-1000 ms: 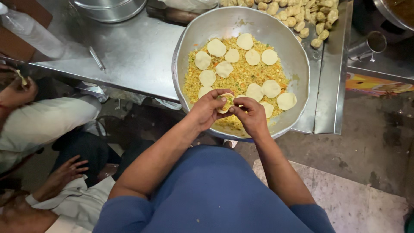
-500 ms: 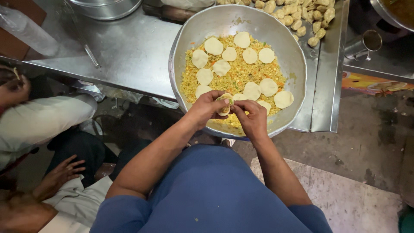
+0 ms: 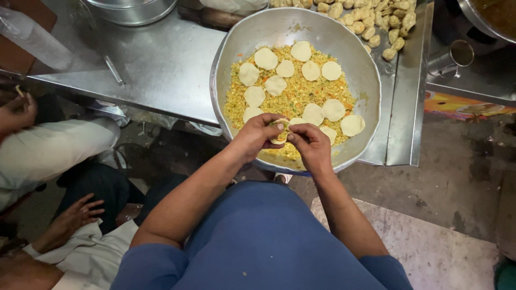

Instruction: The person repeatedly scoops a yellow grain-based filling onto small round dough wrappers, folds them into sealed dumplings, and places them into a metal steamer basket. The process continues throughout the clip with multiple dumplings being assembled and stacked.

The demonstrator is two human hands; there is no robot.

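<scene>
1. My left hand and right hand meet over the near rim of a wide, dull-grey metal bowl, fingertips of both pinched on one small, pale, soft dough round with filling in it.
2. Behind them, a crumbly yellow-orange filling carries flat, smooth dough discs.
3. The bowl sits on a scuffed steel table; folded dumplings are heaped at far right.

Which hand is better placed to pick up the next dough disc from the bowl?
Right, probably. The right hand sits beside loose dough discs lying on the filling in the metal bowl. The left hand cradles the half-folded dumpling, so its grip looks occupied.
</scene>
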